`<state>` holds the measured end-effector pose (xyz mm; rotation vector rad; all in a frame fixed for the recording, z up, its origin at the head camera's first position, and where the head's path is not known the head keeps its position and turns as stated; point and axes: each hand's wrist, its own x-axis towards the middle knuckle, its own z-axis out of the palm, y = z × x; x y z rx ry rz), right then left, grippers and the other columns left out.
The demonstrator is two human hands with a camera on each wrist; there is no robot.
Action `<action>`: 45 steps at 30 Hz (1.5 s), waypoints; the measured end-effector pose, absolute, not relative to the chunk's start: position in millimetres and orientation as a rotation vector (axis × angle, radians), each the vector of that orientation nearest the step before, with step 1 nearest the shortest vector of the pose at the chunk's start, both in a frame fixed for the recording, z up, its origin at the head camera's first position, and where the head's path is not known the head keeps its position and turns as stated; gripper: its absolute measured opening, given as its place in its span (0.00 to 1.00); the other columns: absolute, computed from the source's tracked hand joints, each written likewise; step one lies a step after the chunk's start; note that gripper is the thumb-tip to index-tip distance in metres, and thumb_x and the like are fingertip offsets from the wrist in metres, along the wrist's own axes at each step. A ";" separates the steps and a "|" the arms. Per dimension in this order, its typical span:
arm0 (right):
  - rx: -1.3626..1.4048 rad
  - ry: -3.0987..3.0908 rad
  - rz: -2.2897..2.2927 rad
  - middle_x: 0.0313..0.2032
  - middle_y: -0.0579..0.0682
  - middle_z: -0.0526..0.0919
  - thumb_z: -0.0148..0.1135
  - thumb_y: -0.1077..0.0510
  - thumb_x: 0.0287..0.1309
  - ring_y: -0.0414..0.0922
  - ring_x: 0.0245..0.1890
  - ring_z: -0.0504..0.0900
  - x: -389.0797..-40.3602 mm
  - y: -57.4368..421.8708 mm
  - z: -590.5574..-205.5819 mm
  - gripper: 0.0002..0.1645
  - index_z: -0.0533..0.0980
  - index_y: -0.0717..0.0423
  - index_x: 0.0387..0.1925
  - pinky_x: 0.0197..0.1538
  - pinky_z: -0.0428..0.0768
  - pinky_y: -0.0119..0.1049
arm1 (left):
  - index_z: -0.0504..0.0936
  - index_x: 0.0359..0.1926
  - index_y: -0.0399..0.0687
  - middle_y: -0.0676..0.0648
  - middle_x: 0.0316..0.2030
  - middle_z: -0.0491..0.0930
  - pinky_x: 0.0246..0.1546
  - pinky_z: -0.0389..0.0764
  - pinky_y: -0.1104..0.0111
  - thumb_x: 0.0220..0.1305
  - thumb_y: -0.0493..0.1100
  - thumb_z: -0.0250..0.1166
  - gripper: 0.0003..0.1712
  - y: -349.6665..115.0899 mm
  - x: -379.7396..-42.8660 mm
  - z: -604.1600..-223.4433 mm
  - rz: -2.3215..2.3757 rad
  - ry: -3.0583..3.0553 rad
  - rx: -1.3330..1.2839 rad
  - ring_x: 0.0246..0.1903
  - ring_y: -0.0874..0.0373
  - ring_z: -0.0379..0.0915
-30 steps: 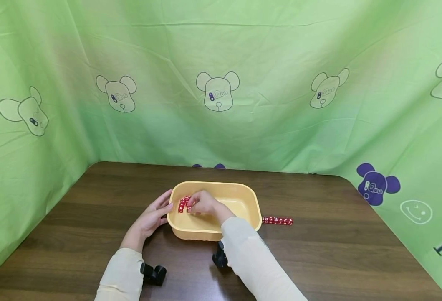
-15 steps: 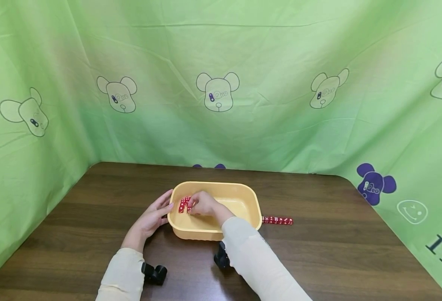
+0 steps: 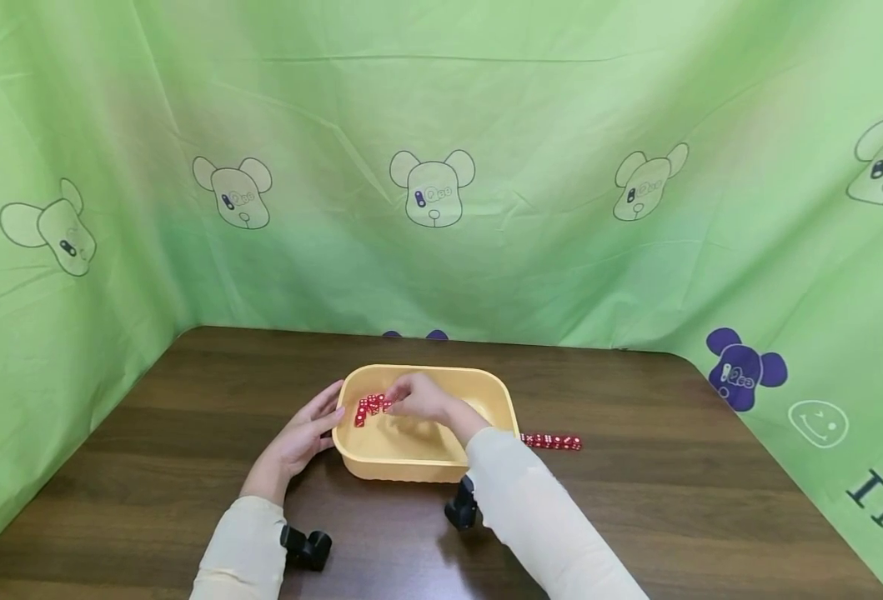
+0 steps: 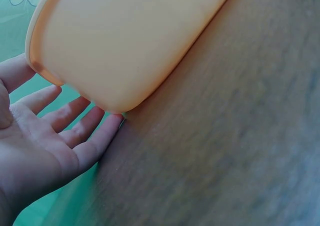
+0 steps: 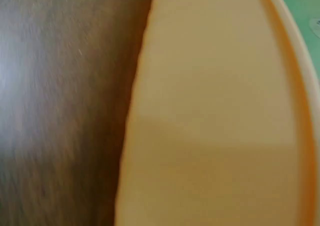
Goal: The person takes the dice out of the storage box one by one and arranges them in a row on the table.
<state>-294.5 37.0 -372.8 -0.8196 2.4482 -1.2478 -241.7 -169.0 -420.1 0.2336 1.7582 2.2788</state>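
Observation:
A pale yellow plastic tub (image 3: 411, 469) stands on the wooden table. Inside its left end lie several red dice (image 3: 361, 412) with white pips, set in a bent line. My left hand (image 3: 300, 437) rests against the tub's left end, thumb at the rim, its fairly straight fingers touching the outer wall in the left wrist view. My right hand (image 3: 424, 399) reaches over the front rim into the tub and pinches a red die (image 3: 387, 406) at its fingertips, beside the other dice. The right wrist view shows only the tub's outer wall (image 5: 210, 96); that hand is hidden there.
A straight row of red dice (image 3: 554, 442) lies on the table (image 3: 659, 492) just right of the tub, partly hidden by its wall. A green printed cloth (image 3: 441, 100) hangs behind and at both sides. Black wrist cameras (image 3: 306, 548) sit on the cream sleeves.
My right hand has moved slightly right and up within the tub, away from the dice, with the die at its fingertips. The left hand stays at the tub's left end.

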 end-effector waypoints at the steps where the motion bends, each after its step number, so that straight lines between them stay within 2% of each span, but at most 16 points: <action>1: -0.829 2.447 -1.259 0.25 0.53 0.78 0.59 0.71 0.43 0.41 0.25 0.74 -295.5 40.9 -371.3 0.09 0.75 0.71 0.31 0.31 0.73 0.31 | 0.45 0.66 0.46 0.38 0.63 0.44 0.41 0.69 0.60 0.63 0.37 0.48 0.33 -169.2 -241.9 -420.4 2.278 1.756 0.238 0.56 0.44 0.52; 9: -0.807 2.454 -1.378 0.26 0.54 0.80 0.60 0.69 0.44 0.38 0.25 0.75 -300.1 76.2 -359.8 0.08 0.76 0.70 0.31 0.32 0.74 0.35 | 0.46 0.66 0.48 0.40 0.63 0.45 0.42 0.69 0.59 0.63 0.36 0.47 0.32 -167.9 -242.3 -419.8 2.286 1.756 0.217 0.56 0.44 0.53; 14: -0.800 2.517 -1.367 0.26 0.53 0.80 0.61 0.68 0.45 0.39 0.25 0.75 -298.9 100.0 -348.4 0.07 0.76 0.68 0.30 0.31 0.73 0.33 | 0.46 0.66 0.48 0.40 0.63 0.46 0.41 0.69 0.59 0.62 0.37 0.50 0.33 -168.0 -242.0 -419.8 2.289 1.738 0.217 0.56 0.44 0.53; 23: -0.760 2.557 -1.426 0.26 0.58 0.78 0.60 0.67 0.46 0.50 0.28 0.75 -294.8 144.6 -335.4 0.08 0.75 0.69 0.31 0.35 0.74 0.43 | 0.46 0.66 0.47 0.39 0.63 0.46 0.42 0.69 0.60 0.64 0.35 0.46 0.31 -168.3 -243.4 -419.9 2.282 1.739 0.207 0.56 0.44 0.52; 32: -0.699 2.559 -1.512 0.27 0.62 0.77 0.58 0.68 0.47 0.48 0.27 0.76 -292.1 193.0 -339.0 0.11 0.73 0.73 0.33 0.34 0.74 0.42 | 0.46 0.66 0.48 0.38 0.62 0.47 0.41 0.69 0.61 0.64 0.35 0.46 0.31 -170.4 -244.0 -419.5 2.261 1.757 0.195 0.56 0.44 0.52; 36: -0.657 2.582 -1.521 0.28 0.60 0.78 0.59 0.66 0.48 0.43 0.26 0.76 -288.4 211.4 -339.6 0.12 0.73 0.73 0.34 0.34 0.75 0.42 | 0.46 0.66 0.48 0.39 0.63 0.46 0.42 0.69 0.62 0.64 0.35 0.46 0.31 -171.6 -244.1 -419.3 2.256 1.756 0.189 0.56 0.45 0.52; 45: -0.524 2.665 -1.520 0.26 0.51 0.78 0.59 0.63 0.49 0.42 0.25 0.76 -274.9 248.4 -346.6 0.15 0.72 0.73 0.35 0.30 0.74 0.35 | 0.47 0.66 0.50 0.41 0.63 0.45 0.42 0.69 0.60 0.64 0.35 0.46 0.31 -174.7 -242.3 -419.7 2.262 1.767 0.161 0.57 0.45 0.51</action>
